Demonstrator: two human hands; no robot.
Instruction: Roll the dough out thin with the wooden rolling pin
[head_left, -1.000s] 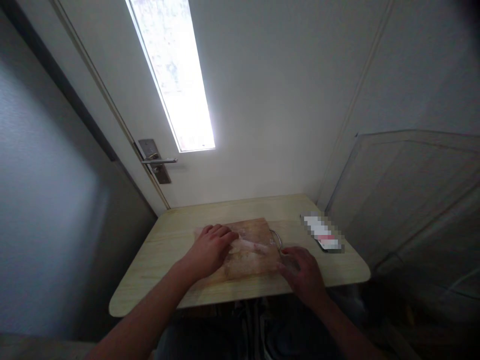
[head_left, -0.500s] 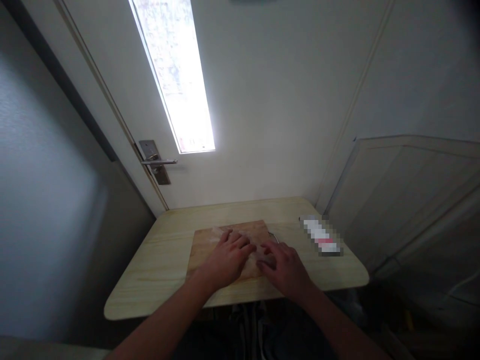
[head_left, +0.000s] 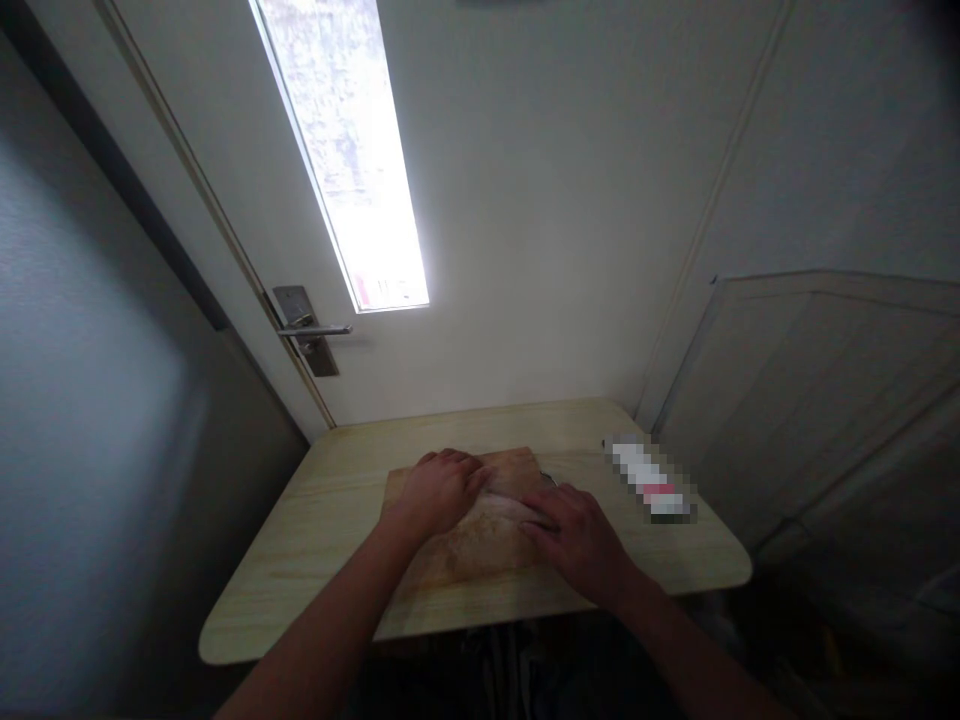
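A wooden cutting board (head_left: 480, 555) lies on the small table, stained brown and damp-looking across its middle. On it a pale, whitish long thing (head_left: 511, 505) stretches between my two hands; its kind is too blurred to make out. My left hand (head_left: 442, 490) lies over its left end, fingers curled down and hiding that end. Wrapped round the right end is my right hand (head_left: 570, 525), thumb on the near side and fingers on the far side.
The light wood table (head_left: 300, 540) stands against a white door (head_left: 525, 250) with a lever handle (head_left: 319, 330) and a bright narrow window. A blurred-out flat object (head_left: 651, 480) lies at the table's right. A metal handle (head_left: 550, 480) shows at the board's right edge.
My left hand has moved left and away from me, widening the gap between my hands. More of the board and the pale thing shows. My right hand has shifted slightly right.
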